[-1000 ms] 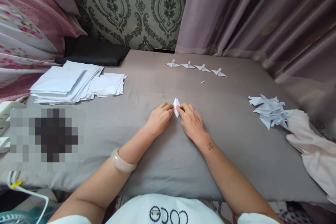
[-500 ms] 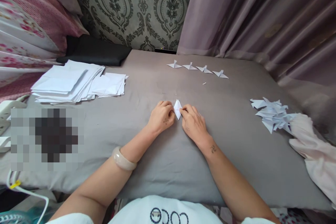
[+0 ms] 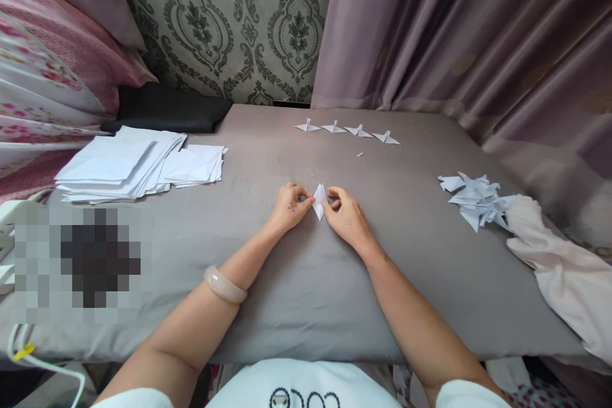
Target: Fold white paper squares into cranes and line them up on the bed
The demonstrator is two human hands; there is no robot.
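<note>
A small folded white paper (image 3: pixel 319 203), diamond-shaped with a split upper tip, is between my two hands just above the grey cloth. My left hand (image 3: pixel 291 206) pinches its left corner between thumb and fingertips. On the other side, my right hand (image 3: pixel 347 213) has its thumb on the paper's right edge, with the fingers curled beside it. Farther back stands a row of several folded paper cranes (image 3: pixel 333 127), wings spread. A heap of more folded paper pieces (image 3: pixel 478 197) lies off to the right.
Stacked white paper sheets (image 3: pixel 102 162) and smaller paper squares (image 3: pixel 194 164) lie at the left on the grey cloth (image 3: pixel 268 306). Behind them is a black folded item (image 3: pixel 167 108). A pale pink cloth (image 3: pixel 549 268) lies at the right; a white cable (image 3: pixel 52 360) hangs lower left.
The view has shifted slightly. My right fingers have lifted off the paper's face and curled beside its edge, and the paper now shows a smoother face without the crosswise crease.
</note>
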